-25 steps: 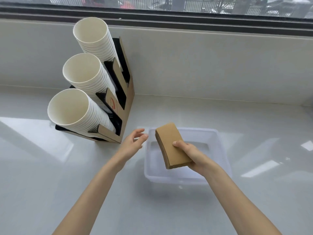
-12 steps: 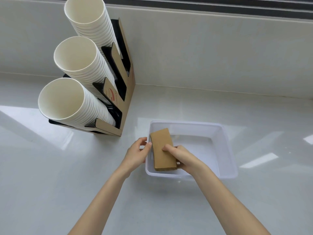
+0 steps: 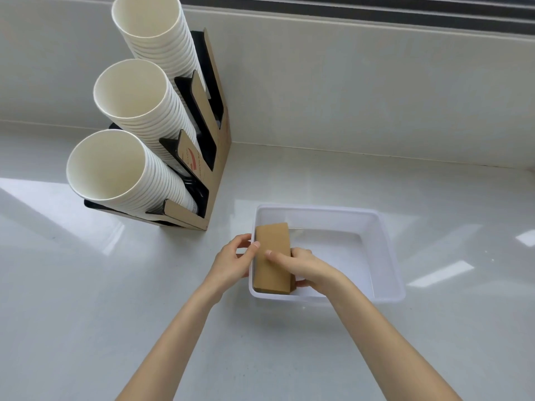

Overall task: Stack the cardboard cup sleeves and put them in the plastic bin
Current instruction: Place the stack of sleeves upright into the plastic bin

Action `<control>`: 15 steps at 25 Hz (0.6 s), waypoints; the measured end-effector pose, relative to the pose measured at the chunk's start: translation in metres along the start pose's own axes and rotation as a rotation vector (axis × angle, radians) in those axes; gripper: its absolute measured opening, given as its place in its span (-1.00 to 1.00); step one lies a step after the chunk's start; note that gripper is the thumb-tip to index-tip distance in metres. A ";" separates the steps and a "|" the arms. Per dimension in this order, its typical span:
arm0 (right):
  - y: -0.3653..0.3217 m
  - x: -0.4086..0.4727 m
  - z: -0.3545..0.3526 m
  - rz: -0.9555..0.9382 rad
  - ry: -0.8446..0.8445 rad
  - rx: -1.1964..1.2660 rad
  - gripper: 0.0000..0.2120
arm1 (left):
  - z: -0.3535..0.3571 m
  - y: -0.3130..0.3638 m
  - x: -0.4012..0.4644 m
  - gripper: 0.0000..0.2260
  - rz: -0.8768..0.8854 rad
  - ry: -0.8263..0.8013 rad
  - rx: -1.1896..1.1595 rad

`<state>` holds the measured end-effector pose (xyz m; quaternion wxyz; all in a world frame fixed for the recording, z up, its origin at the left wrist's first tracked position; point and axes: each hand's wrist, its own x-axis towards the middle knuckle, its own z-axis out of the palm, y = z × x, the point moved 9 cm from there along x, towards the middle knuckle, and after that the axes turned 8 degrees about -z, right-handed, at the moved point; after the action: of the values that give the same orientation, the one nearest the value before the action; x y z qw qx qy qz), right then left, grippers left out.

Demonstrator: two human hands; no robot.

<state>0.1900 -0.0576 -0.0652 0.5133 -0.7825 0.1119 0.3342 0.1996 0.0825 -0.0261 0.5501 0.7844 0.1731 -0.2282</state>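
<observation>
A brown stack of cardboard cup sleeves (image 3: 273, 256) lies flat inside the left end of the clear plastic bin (image 3: 385, 253). My right hand (image 3: 304, 266) grips the stack from its right side, with fingers across the top. My left hand (image 3: 233, 260) rests at the bin's left rim, its thumb touching the stack's left edge. The rest of the bin holds nothing else that I can see.
A tiered cardboard cup holder (image 3: 214, 146) with three rows of nested white paper cups (image 3: 115, 175) stands to the left of the bin. A pale wall and window sill run along the back of the white glossy counter (image 3: 86, 314).
My right hand lowered the sleeve stack from above the bin down into its left end. My left hand moved right to the bin's rim and now touches the stack.
</observation>
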 end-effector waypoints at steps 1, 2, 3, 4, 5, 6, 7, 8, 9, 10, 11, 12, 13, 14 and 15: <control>-0.001 0.000 0.002 -0.007 0.011 -0.058 -0.34 | 0.000 0.000 0.000 -0.61 0.002 0.002 -0.009; -0.002 0.001 0.003 -0.011 0.022 -0.106 -0.34 | -0.001 -0.001 0.000 -0.61 0.004 0.004 -0.014; -0.002 0.000 0.004 -0.001 0.026 -0.137 -0.32 | -0.001 -0.001 0.000 -0.61 0.004 0.003 -0.012; -0.002 0.001 0.004 -0.006 0.034 -0.154 -0.31 | -0.001 -0.001 0.000 -0.61 0.005 0.002 -0.010; -0.002 -0.001 0.006 -0.002 0.043 -0.129 -0.28 | 0.000 -0.001 0.000 -0.61 0.005 0.000 -0.006; -0.002 -0.002 0.007 -0.012 0.046 -0.078 -0.24 | 0.000 -0.002 -0.001 -0.60 0.006 0.004 -0.001; -0.003 -0.002 0.009 -0.015 0.048 -0.011 -0.18 | 0.000 -0.002 -0.001 -0.60 0.004 0.008 -0.002; -0.004 -0.001 0.011 -0.025 0.038 0.026 -0.14 | -0.001 -0.003 -0.001 -0.60 0.002 0.013 0.000; -0.005 -0.001 0.012 -0.032 0.029 0.035 -0.12 | -0.001 -0.003 -0.001 -0.60 0.001 0.012 -0.001; -0.005 0.001 0.012 -0.048 0.022 0.018 -0.16 | 0.000 -0.004 -0.001 -0.60 -0.001 0.010 -0.002; -0.005 0.001 0.012 -0.048 0.027 -0.010 -0.22 | 0.000 -0.004 -0.001 -0.60 -0.005 0.005 -0.007; -0.004 0.002 0.009 -0.050 0.046 -0.026 -0.27 | 0.000 -0.003 -0.001 -0.60 -0.005 0.003 -0.017; -0.005 -0.002 0.007 -0.043 0.058 -0.021 -0.27 | 0.000 -0.003 -0.001 -0.60 -0.006 -0.003 -0.022; -0.002 0.000 0.005 -0.044 0.055 0.007 -0.24 | 0.000 -0.003 0.000 -0.60 -0.006 -0.007 -0.023; -0.003 -0.002 0.003 -0.036 0.056 0.020 -0.23 | 0.000 -0.001 -0.001 -0.60 -0.014 -0.011 -0.011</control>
<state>0.1886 -0.0541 -0.0625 0.5237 -0.7883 0.1152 0.3018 0.1978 0.0825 -0.0267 0.5539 0.7788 0.1766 -0.2355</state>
